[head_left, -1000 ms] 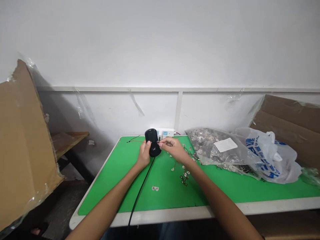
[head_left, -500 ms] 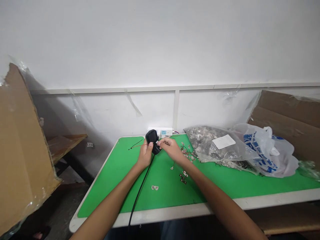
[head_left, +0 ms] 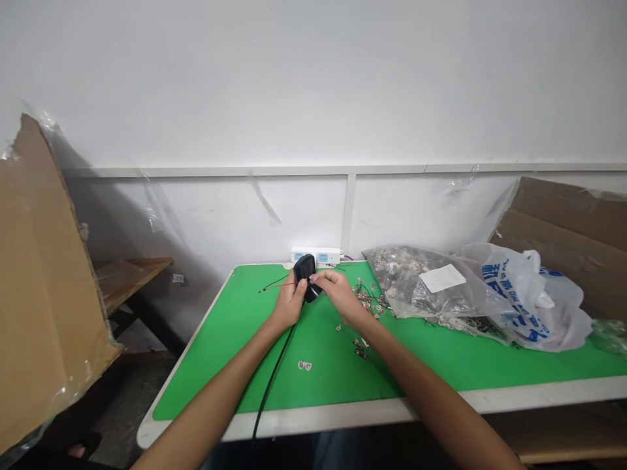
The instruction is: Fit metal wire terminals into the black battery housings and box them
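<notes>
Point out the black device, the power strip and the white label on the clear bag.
black device [head_left: 304,266], head view, on its upper casing.
power strip [head_left: 325,255], head view, on its white front face.
white label [head_left: 442,279], head view, on the paper's middle.

Both forearms bare to the frame edge, no sleeves, watch, rings or gloves visible on left hand [head_left: 288,304] or right hand [head_left: 337,295]; short nails, slim wrists.

Colours we see on and around the desk

We see a green desk [head_left: 235,352] with a white rim, a black device [head_left: 306,269] trailing a black cable [head_left: 272,382], thin red and black wires [head_left: 277,284], a white power strip [head_left: 318,254] with blue sockets, a white bag [head_left: 529,297] printed blue, and brown cardboard [head_left: 42,274].
</notes>
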Action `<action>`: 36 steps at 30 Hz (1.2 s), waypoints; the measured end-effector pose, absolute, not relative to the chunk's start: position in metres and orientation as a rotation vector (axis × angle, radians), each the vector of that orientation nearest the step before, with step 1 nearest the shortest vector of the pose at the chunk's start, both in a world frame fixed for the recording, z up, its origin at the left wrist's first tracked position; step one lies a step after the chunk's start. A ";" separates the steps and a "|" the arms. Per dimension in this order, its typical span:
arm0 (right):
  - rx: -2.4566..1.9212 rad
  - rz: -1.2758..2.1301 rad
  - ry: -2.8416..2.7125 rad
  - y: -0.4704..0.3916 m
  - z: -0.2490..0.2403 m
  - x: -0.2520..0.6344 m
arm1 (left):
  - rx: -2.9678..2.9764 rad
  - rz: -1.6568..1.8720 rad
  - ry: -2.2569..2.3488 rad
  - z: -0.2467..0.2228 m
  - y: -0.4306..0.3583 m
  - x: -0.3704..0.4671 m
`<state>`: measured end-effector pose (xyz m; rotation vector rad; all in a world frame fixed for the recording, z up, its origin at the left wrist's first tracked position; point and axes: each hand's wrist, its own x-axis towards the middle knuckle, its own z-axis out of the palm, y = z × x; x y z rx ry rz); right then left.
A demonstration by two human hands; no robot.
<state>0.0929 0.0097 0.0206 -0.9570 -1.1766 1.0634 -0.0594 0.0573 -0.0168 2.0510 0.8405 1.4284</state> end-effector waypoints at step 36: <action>-1.010 1.324 -1.341 0.018 0.033 0.151 | 2.358 1.101 0.667 -0.004 0.053 -0.074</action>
